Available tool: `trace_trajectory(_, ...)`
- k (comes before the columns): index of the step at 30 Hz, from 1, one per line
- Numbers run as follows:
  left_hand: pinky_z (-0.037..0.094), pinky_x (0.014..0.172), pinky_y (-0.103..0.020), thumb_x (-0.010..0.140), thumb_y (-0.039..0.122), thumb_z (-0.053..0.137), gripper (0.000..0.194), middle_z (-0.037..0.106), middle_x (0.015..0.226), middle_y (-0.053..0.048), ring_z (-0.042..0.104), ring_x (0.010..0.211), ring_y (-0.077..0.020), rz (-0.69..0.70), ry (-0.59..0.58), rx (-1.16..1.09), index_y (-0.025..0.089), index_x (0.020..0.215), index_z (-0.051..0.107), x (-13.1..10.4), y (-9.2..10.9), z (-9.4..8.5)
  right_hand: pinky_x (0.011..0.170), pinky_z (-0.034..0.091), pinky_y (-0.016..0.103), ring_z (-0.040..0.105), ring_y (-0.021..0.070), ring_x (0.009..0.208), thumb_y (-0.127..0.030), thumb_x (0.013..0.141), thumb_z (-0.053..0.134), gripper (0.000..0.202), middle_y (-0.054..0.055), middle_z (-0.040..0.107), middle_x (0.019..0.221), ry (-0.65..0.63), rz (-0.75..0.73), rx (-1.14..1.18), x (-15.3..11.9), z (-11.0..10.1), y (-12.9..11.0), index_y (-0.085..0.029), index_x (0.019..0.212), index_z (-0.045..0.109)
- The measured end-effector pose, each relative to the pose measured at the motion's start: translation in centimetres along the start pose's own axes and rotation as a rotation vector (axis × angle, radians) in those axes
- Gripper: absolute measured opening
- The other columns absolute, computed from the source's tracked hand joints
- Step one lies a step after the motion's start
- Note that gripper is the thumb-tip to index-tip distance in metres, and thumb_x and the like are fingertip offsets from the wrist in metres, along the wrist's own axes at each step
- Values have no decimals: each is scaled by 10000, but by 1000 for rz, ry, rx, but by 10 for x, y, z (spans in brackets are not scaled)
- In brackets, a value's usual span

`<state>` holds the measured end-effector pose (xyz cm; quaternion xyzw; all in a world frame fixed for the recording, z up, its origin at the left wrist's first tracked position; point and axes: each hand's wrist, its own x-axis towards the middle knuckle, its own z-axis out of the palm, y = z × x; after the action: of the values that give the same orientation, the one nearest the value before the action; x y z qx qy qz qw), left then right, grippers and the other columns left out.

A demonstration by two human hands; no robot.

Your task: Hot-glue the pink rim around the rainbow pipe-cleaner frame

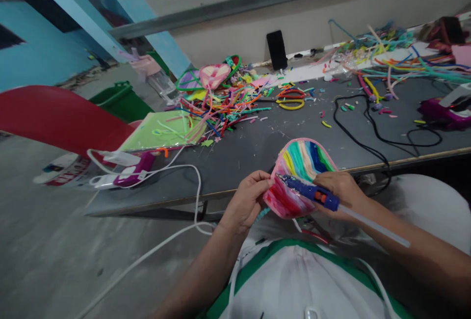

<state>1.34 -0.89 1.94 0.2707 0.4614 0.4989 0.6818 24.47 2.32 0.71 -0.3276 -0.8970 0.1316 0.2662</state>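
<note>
A blue glue gun point(309, 190) with a long clear glue stick point(375, 226) out of its back is gripped in my right hand point(340, 189). Its nozzle points left over a heart-like striped craft piece point(290, 203), made of colourful fuzzy strips with a pink edging. With fingers and thumb pinched, my left hand point(252, 194) holds the left edge of this piece, close to the nozzle. The piece is held over my lap at the table's front edge. My right hand and the gun cover part of it.
Loose pipe cleaners point(228, 108) pile up at the table's back left, beside scissors point(290, 100) and a propped phone point(276, 50). White cable point(198, 186) hangs over the front edge. Black cord point(349, 137) loops on the right. A red chair point(62, 118) stands left.
</note>
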Motion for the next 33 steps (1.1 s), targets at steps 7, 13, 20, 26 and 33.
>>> trace_trajectory(7, 437, 486, -164, 700, 154, 690, 132, 614, 583, 14, 545, 480, -69, -1, 9, 0, 133, 735, 565, 0, 0, 1, 526, 369, 289, 541, 154, 558, -317, 777, 545, 176, 25, 566, 599, 75, 40, -13, 1, -1, 2, -211, 650, 485)
trace_trajectory(13, 446, 498, -170, 701, 151, 687, 131, 627, 607, 8, 558, 496, -73, -2, 5, 6, 131, 749, 566, -1, 0, 1, 543, 374, 295, 569, 169, 593, -291, 756, 544, 130, 35, 589, 634, 55, 36, -14, -1, 1, 2, -210, 662, 503)
trace_trajectory(20, 445, 498, -170, 692, 169, 702, 156, 630, 610, 8, 563, 497, -76, -5, 14, 12, 135, 754, 563, -1, 0, 0, 555, 357, 281, 543, 156, 587, -305, 733, 556, 136, 23, 574, 624, 66, 80, -27, -1, -2, 3, -211, 653, 499)
trace_trajectory(26, 448, 498, -174, 684, 173, 710, 166, 635, 615, 6, 568, 503, -81, -5, 10, 14, 136, 753, 564, -1, 0, 0, 550, 324, 265, 531, 142, 587, -329, 733, 550, 150, 10, 564, 626, 40, 38, -78, -1, -2, 6, -200, 659, 524)
trace_trajectory(33, 445, 483, -170, 692, 177, 705, 156, 629, 590, 13, 558, 481, -78, -15, 18, 37, 137, 749, 565, -1, 1, 1, 569, 349, 267, 547, 156, 603, -332, 731, 554, 153, 26, 583, 638, 43, 65, -58, -1, -1, 6, -188, 678, 551)
